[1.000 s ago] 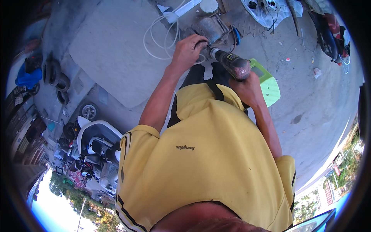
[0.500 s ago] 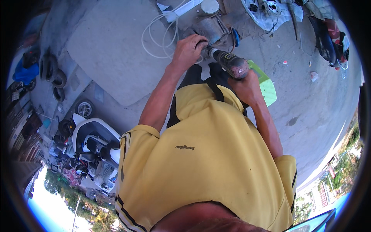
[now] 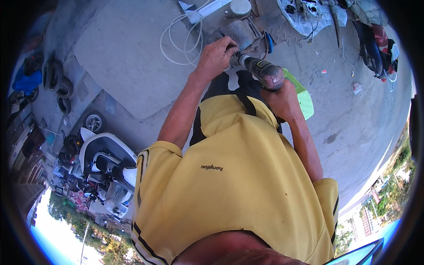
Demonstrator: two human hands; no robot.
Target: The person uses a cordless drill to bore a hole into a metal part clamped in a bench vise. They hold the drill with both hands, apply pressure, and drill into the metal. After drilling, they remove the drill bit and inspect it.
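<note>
My right hand (image 3: 282, 99) is closed round the grip of a dark pistol-shaped impact wrench (image 3: 264, 73), whose silver nose points up and to the left. Close to that nose, my left hand (image 3: 215, 57) has its fingers pinched together. What they hold is too small and hidden to make out. Just beyond both hands lies a worn grey metal part (image 3: 242, 34), roughly cylindrical, with a blue round piece (image 3: 269, 42) at its right end.
A pale hose (image 3: 164, 46) lies coiled left of my hands. Beyond stands a round, light-topped can (image 3: 240, 7). Metal parts rest on a plastic sheet (image 3: 292, 22) at far right. A light-green plastic object (image 3: 304, 99) is beside my right hand. Left are tyres (image 3: 64, 88) and a white scooter body (image 3: 104, 139).
The view has shifted very slightly. Both hands and the impact wrench keep nearly the same position.
</note>
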